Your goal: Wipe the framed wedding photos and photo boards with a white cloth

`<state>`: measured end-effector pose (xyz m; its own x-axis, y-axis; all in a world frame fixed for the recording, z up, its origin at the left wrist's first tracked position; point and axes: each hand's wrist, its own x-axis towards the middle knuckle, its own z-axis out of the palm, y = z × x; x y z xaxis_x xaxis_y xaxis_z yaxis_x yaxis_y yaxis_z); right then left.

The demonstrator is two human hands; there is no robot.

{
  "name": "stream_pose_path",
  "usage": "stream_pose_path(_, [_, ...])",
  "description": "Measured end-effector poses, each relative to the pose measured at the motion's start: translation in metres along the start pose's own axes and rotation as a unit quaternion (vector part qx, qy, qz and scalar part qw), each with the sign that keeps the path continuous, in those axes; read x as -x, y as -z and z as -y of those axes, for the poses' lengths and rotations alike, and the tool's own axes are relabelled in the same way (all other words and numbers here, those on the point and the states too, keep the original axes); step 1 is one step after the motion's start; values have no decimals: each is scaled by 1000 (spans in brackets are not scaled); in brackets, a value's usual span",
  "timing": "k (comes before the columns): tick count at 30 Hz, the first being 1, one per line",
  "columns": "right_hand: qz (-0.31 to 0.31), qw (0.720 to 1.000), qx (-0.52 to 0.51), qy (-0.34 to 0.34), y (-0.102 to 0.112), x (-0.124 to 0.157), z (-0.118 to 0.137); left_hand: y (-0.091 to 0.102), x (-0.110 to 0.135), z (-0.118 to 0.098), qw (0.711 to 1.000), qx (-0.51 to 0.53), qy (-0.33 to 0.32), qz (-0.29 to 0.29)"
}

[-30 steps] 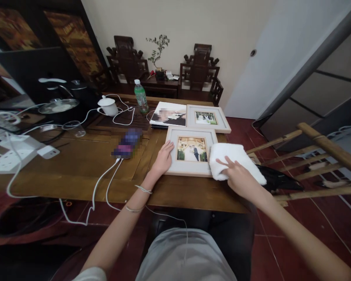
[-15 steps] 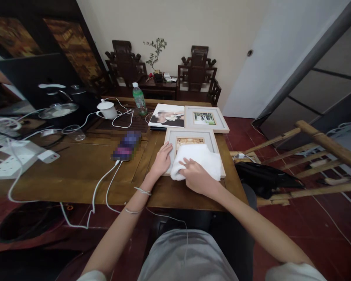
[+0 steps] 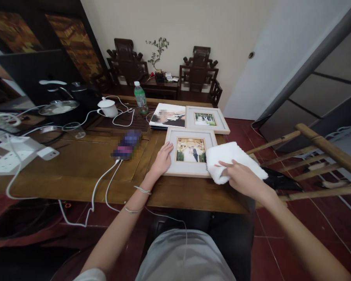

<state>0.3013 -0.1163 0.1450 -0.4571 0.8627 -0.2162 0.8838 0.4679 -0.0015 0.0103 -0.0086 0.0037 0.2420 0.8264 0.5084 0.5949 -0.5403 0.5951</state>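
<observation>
A light wooden picture frame (image 3: 173,167) with a pale mat lies flat near the table's front edge, holding a photo (image 3: 190,150) of two figures. My left hand (image 3: 162,157) rests on its left side, fingers stretched along the border. A folded white towel (image 3: 232,154) covers the frame's right edge and hangs out past the table's right side. My right hand (image 3: 236,175) grips the towel from its near side. Behind this frame lie a second picture frame (image 3: 222,121) and a white-edged photo panel (image 3: 171,113), which rests on something dark.
On the wooden table (image 3: 134,187), a phone (image 3: 126,144) with white cables lies left of my left hand. Farther back stand a green bottle (image 3: 140,98), a lidded white cup (image 3: 108,107) and a clear plastic cup (image 3: 74,130). A power strip (image 3: 13,158) sits left. A bamboo rack (image 3: 298,156) stands right.
My right hand has slid the towel rightward across the frame, uncovering the photo, to beyond the frame's right edge. My left hand has stayed on the frame's left side.
</observation>
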Motion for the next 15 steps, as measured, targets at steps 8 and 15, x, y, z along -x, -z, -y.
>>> stream_pose_path(8, [-23,997,-50,57,-10,-15,24,-1,-2,-6,1000,-1,11,-5])
stream_pose_path(15, [-79,979,-69,178,-21,-64,80,8,-1,-24,993,58,101,-8])
